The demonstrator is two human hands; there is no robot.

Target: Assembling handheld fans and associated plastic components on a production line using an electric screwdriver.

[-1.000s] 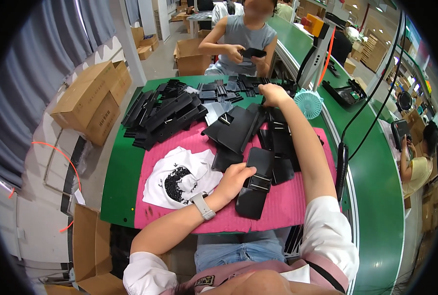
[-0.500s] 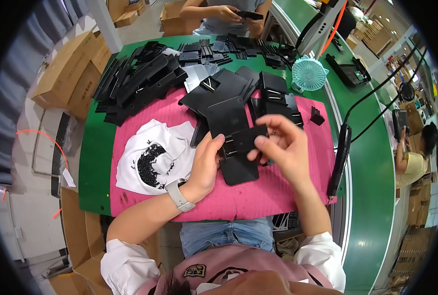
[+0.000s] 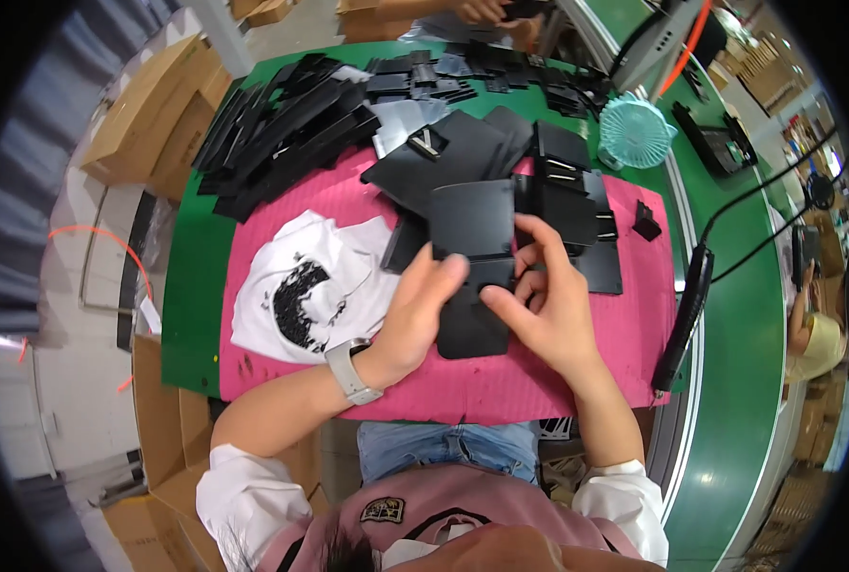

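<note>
My left hand (image 3: 423, 310) grips the left edge of a black plastic bracket (image 3: 472, 221), thumb lying on top. On the other side my right hand (image 3: 550, 310) is closed about the same bracket, with its thumb near the lower flap and its fingers at the right edge. The bracket is made of flat panels, one above and one below the hands; its middle is partly hidden by my fingers. To the left, a white cloth (image 3: 253, 310) holds a heap of small black screws (image 3: 296, 305). Beyond the hands lie larger black panels (image 3: 434, 167).
Under everything is a pink mat (image 3: 377, 405) on a green table (image 3: 191, 334). Black parts (image 3: 291, 143) are piled at the far left. A teal fan (image 3: 637, 132) stands far right; a black pen-shaped corded tool (image 3: 684, 319) lies near the right edge. A person's hand (image 3: 482, 11) shows opposite.
A small black plate that stuck out to the right in my right hand now lies in line with the bracket. My right fingers have moved in closer. The whole view has shifted slightly.
</note>
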